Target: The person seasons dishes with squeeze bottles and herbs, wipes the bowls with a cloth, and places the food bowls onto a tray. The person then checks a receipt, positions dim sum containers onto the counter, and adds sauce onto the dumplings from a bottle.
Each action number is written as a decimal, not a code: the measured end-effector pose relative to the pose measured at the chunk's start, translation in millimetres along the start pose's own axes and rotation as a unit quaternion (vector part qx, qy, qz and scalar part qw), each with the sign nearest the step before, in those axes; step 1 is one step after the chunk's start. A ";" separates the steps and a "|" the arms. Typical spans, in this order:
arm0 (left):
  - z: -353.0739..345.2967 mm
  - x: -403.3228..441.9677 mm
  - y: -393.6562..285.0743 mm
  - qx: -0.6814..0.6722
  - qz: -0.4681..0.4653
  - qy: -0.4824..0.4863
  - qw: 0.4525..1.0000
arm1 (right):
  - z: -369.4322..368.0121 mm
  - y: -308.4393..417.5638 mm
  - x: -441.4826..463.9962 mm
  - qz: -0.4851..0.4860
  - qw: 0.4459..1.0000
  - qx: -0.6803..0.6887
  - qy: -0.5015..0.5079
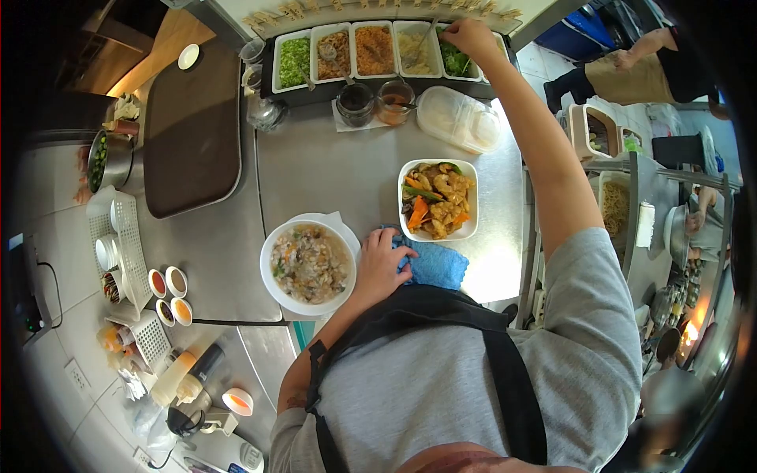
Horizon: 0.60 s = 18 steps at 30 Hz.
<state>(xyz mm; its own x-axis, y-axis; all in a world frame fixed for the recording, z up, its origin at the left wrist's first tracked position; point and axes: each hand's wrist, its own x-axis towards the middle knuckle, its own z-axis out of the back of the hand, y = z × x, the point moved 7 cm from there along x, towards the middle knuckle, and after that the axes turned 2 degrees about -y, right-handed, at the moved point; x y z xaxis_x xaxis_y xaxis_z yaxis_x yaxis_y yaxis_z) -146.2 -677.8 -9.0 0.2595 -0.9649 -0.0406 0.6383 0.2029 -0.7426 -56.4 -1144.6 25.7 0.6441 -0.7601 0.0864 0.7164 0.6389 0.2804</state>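
Note:
My right hand [471, 41] reaches to the far end of the counter, its fingers closed together at the leafy green herbs [456, 61] in the rightmost visible tub. Their tips are partly hidden. Low on the counter, my left hand [384, 262] rests with fingers apart on a folded blue cloth [436, 266]. Left of that hand stands a white bowl of thick soup or porridge [311, 264] with bits of green and orange. Just beyond the cloth is a square white bowl [474, 225] of glossy stir-fried pieces [441, 197] with carrot and green vegetables.
Several topping tubs [374, 49] line the back, some with spoons. Before them stand two glass jars [355, 105] and a clear lidded container [459, 120]. A brown tray [193, 134] and small sauce cups [180, 310] lie left. Other people [631, 67] are on the right, near a flame.

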 end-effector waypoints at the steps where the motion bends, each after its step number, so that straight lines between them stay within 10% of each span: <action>1: 0.0 0.4 0.0 0.000 -0.001 -0.001 1.000 | -0.5 -3.1 0.5 -0.015 1.000 0.017 0.002; 18: -0.3 1.4 -2.7 0.006 -0.001 -0.003 1.000 | 19.8 -19.9 -8.3 0.011 0.996 0.089 -0.020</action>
<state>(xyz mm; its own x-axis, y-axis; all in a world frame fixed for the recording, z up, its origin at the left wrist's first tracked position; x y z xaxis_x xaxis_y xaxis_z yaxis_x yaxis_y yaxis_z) -147.8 -679.7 -7.3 0.2624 -0.9643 -0.0342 0.6477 0.2023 -0.7345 -81.4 -1153.3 38.3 0.6449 -0.7529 0.1315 0.6414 0.6267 0.4426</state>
